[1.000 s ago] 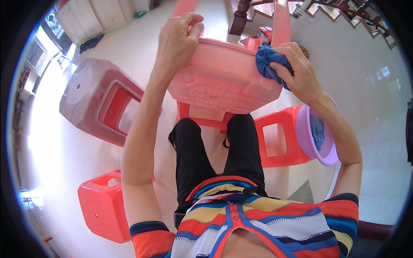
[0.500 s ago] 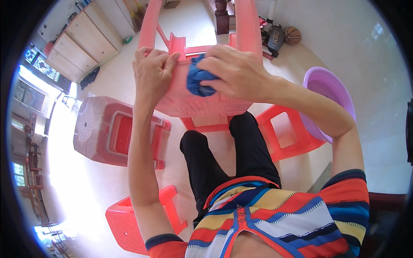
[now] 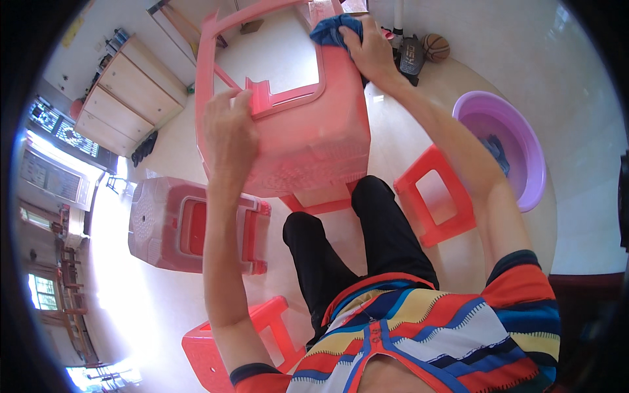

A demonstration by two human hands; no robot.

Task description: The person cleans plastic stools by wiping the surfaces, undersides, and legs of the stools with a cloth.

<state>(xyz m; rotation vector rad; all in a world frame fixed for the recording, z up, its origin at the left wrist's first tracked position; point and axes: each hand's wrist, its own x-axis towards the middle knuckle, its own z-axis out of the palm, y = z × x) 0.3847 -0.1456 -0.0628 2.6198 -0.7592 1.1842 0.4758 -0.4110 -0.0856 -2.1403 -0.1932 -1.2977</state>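
A pink plastic stool (image 3: 314,141) lies tipped in front of my knees, its seat end toward me and a large side opening facing up. My left hand (image 3: 229,134) is closed on its left edge, fingers curled over the rim; it is slightly blurred. Bunched in my right hand (image 3: 375,54) is a blue cloth (image 3: 335,31), pressed on the stool's right leg near the far end of the opening. Part of the cloth is covered by my fingers. What my left thumb covers is hidden.
A second, duller stool (image 3: 160,223) lies on its side at left. Red stools stand at lower left (image 3: 200,354) and right (image 3: 452,203). A purple basin (image 3: 534,157) at right holds a dark blue cloth (image 3: 496,152). A basketball (image 3: 436,48) and cabinet (image 3: 131,92) are farther off.
My right hand has moved the cloth away from me, from the near panel to the right leg. The stool has turned, showing more of its side opening. My left hand still grips its left edge.
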